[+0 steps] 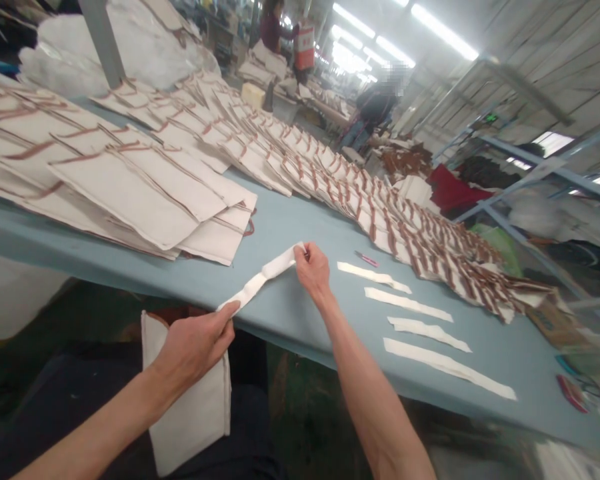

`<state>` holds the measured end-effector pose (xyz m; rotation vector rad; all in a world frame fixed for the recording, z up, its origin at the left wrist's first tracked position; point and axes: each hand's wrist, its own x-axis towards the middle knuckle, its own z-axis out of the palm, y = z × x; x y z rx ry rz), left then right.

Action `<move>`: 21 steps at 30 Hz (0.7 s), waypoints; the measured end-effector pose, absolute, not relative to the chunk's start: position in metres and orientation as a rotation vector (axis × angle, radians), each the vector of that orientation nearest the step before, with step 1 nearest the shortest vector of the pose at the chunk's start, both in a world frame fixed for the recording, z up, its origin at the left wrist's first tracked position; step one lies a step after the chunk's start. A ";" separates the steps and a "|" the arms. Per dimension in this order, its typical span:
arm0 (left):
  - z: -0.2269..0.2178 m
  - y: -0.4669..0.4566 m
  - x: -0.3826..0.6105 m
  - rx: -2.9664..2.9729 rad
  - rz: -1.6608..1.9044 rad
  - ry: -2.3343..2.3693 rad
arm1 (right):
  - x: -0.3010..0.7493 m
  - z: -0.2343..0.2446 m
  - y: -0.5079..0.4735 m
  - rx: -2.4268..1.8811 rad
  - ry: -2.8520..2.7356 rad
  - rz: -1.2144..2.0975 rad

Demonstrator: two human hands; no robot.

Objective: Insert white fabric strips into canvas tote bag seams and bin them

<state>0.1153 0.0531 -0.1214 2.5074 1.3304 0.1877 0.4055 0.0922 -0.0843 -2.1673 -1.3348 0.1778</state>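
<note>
Right hand pinches one end of a white strip between thumb and fingers; the left hand grips the other end. The strip hangs, slightly crumpled, between both hands, over the near edge of the blue-grey table. Beneath the left hand, a pale fabric panel rests on the person's lap, partly covered by that hand and forearm. Four loose strips lie side by side to the right of the right hand, a small pink-handled tool just beyond them. Stacked panels with brown edging occupy the table's left; a long overlapping row bounds the work space on the far side. At the right end sits a red item, too blurred to identify with confidence. Two people stand in the background.
</note>
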 end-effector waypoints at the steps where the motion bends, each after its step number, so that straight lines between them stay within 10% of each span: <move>1: -0.123 0.052 0.116 2.507 0.198 1.335 | 0.420 -0.080 0.101 -2.194 -1.315 0.148; 21: -0.137 0.050 0.118 2.507 0.184 1.342 | 0.548 -0.001 0.159 -2.233 -0.802 -0.046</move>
